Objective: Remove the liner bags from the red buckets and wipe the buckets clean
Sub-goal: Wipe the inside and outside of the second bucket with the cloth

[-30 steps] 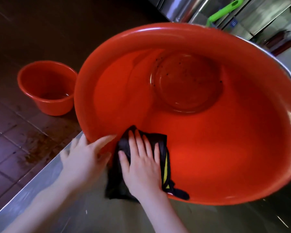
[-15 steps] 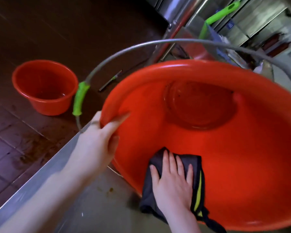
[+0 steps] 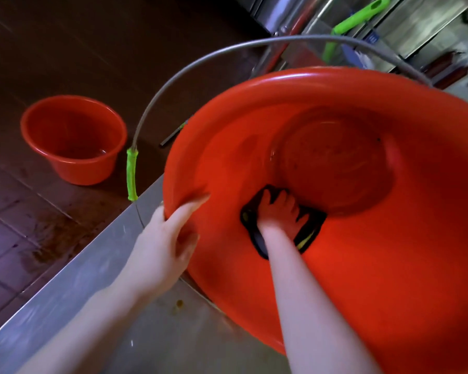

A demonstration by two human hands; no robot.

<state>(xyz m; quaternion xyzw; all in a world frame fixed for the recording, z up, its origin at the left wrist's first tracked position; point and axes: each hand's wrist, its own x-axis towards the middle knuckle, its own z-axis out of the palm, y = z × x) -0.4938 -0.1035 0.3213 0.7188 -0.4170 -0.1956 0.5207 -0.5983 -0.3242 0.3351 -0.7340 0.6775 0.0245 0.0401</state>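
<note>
Dark brown tiled floor (image 3: 25, 233) (stained in patches), stainless steel counter (image 3: 65, 292), steel cabinets (image 3: 430, 25) beyond.

The big red bucket (image 3: 362, 252) runs off the picture at 3 and 5 o'clock. The right hand (image 3: 278, 211) covers the middle of the dark cloth (image 3: 315, 218). The left hand (image 3: 160, 247) is blurry, and some of its fingers hide under the rim. Both arms are cut off at 6 o'clock. The wire handle (image 3: 200, 60) slips behind the bucket at 2 o'clock. The dark things (image 3: 443, 68) near there are too blurry to tell.
</note>
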